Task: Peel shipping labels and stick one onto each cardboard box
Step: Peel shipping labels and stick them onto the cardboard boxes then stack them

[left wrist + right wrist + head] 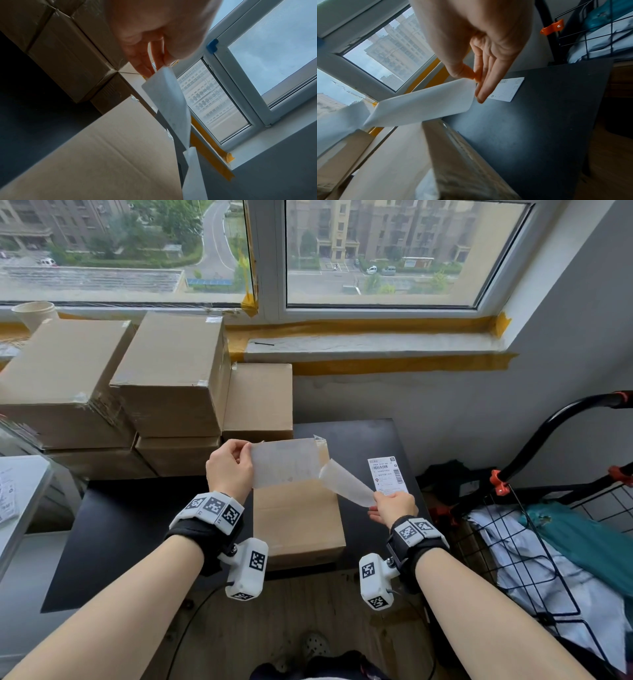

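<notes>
A plain cardboard box (298, 518) lies on the black table (137, 525) in front of me. Above its far end my left hand (248, 455) pinches the left edge of a white label sheet (286, 463), faint print showing through it. From the sheet's right end a translucent backing strip (346, 484) folds away, and my right hand (376, 501) pinches its free end between thumb and fingers. In the left wrist view the fingers (154, 63) pinch the sheet (168, 97) over the box (102, 155). In the right wrist view the thumb and fingers (481, 81) nip the strip (426, 102).
A printed label (388, 475) lies flat on the table right of the box, also in the right wrist view (510, 89). Stacked cardboard boxes (164, 378) fill the back left under the window. A wire cart (548, 542) with cloth stands at the right. A paper cup (34, 313) sits on the sill.
</notes>
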Action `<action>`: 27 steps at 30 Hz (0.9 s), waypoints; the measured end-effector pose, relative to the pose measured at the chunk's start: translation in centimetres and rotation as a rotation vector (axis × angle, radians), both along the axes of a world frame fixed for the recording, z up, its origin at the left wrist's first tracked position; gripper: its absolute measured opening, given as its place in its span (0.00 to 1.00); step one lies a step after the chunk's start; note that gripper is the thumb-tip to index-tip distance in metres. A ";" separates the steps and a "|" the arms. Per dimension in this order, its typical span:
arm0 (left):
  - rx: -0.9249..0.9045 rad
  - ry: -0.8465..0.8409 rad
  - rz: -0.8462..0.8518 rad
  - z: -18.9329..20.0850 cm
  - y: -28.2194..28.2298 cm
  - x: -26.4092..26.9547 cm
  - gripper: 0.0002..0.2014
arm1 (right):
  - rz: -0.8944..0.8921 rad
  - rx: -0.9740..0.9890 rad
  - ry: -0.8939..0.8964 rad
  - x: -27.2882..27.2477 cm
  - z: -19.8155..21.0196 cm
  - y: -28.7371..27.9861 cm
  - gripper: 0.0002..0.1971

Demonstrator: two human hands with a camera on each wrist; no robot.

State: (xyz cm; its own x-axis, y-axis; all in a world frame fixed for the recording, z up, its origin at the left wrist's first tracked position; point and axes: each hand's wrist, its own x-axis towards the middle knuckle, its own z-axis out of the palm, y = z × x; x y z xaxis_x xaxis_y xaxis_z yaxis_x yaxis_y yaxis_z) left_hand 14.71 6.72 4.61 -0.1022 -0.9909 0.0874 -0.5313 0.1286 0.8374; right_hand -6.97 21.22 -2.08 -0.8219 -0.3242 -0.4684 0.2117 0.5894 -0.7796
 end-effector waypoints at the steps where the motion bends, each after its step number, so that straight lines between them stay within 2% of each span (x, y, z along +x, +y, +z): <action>1: -0.001 0.007 0.008 -0.1 -0.1 0.1 0.10 | -0.018 0.011 0.006 -0.2 -0.3 0.2 0.09; 3: -0.004 0.025 0.016 -0.3 -0.2 0.3 0.10 | -0.036 0.037 0.005 -0.5 -0.7 0.4 0.14; 8: -0.009 0.052 0.036 -0.9 -0.3 0.5 0.10 | -0.091 0.072 -0.007 -1.0 -2.3 0.7 0.10; 14: -0.018 0.103 -0.011 -1.7 -0.1 0.4 0.09 | -0.081 0.060 -0.175 -0.8 -4.5 0.7 0.11; 17: -0.023 0.107 -0.025 -1.9 0.1 0.2 0.09 | -0.069 0.034 -0.280 -0.6 -4.8 0.7 0.07; 21: -0.031 0.098 -0.041 -2.0 0.2 0.0 0.09 | -0.041 0.061 -0.346 -0.4 -4.6 0.6 0.10; 27: -0.007 0.156 -0.068 -1.2 0.4 -0.4 0.09 | 0.095 0.139 -0.163 -0.3 -2.2 -0.1 0.03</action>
State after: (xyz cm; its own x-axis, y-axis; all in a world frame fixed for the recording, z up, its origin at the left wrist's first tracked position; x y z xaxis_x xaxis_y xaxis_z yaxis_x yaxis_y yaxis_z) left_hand 14.31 7.10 3.37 -0.1540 -0.9814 0.1146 -0.3851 0.1664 0.9078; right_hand -7.29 21.10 -4.30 -0.7005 -0.3197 -0.6380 0.2666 0.7121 -0.6495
